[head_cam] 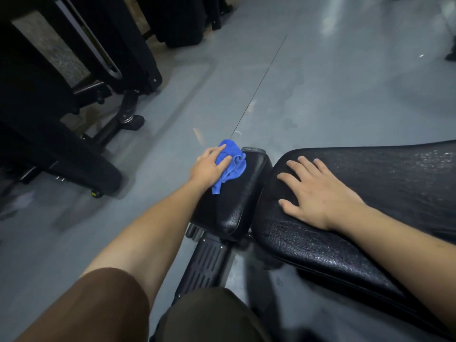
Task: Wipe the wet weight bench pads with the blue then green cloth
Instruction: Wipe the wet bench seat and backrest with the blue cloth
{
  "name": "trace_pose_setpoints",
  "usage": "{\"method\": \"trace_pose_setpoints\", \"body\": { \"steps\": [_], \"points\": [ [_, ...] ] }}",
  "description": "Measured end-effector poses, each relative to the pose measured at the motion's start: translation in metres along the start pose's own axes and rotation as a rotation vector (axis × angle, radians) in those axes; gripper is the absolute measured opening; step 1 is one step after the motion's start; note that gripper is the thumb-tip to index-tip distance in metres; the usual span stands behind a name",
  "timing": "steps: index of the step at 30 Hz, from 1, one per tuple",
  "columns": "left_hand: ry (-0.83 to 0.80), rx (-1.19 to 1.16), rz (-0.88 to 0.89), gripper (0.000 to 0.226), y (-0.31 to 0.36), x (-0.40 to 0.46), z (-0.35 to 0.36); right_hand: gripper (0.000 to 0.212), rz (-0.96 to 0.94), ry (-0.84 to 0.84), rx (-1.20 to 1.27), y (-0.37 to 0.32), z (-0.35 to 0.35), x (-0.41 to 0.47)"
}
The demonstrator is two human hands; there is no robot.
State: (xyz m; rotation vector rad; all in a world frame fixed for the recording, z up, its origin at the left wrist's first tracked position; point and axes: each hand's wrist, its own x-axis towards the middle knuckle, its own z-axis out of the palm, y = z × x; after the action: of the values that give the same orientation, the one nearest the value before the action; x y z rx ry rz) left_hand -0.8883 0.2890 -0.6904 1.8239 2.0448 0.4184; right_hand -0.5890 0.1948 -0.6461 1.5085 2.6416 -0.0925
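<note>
A crumpled blue cloth (233, 166) lies on the far left part of the small black seat pad (232, 208). My left hand (209, 167) presses down on the cloth with straight fingers. To its right stretches the long black back pad (370, 174), its surface speckled with water drops. My right hand (318, 193) rests flat on that pad near its rounded end, fingers spread. No green cloth is in view.
The bench's black metal frame (207, 262) runs below the seat pad toward my knee. Other black gym machines (81, 95) stand on the grey floor (296, 82) at the left and back. Damp patches show on the floor beyond the bench.
</note>
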Motion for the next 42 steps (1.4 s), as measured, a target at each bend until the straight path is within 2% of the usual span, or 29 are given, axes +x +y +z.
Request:
{"method": "trace_pose_setpoints", "body": {
  "steps": [5,13,16,22,25,30,39,42],
  "points": [
    [0.05,-0.025,-0.079,0.054,-0.012,-0.035,0.001,0.092,-0.003,-0.003,-0.006,0.0,-0.002,-0.002],
    [0.183,-0.133,-0.155,0.052,-0.03,-0.143,0.013,0.093,-0.009,-0.018,0.004,0.001,-0.003,-0.003],
    [0.203,-0.126,-0.051,0.054,-0.02,-0.163,0.017,0.093,-0.008,-0.017,0.007,0.001,-0.003,-0.003],
    [0.169,-0.005,0.191,0.072,-0.001,-0.187,0.021,0.095,-0.011,-0.014,0.026,0.002,-0.003,-0.002],
    [0.166,0.037,0.166,0.078,0.005,-0.178,0.02,0.095,-0.011,-0.009,0.028,0.002,-0.002,-0.002],
    [0.061,0.15,0.131,0.091,0.017,-0.154,0.011,0.089,-0.015,0.009,0.019,0.001,0.0,-0.001],
    [-0.169,0.129,0.088,0.099,0.056,-0.064,0.003,0.07,0.0,0.011,0.025,0.0,0.0,-0.003],
    [-0.188,0.148,0.095,0.095,0.068,-0.039,0.006,0.069,-0.003,0.02,0.031,0.0,0.0,-0.004]
  ]
}}
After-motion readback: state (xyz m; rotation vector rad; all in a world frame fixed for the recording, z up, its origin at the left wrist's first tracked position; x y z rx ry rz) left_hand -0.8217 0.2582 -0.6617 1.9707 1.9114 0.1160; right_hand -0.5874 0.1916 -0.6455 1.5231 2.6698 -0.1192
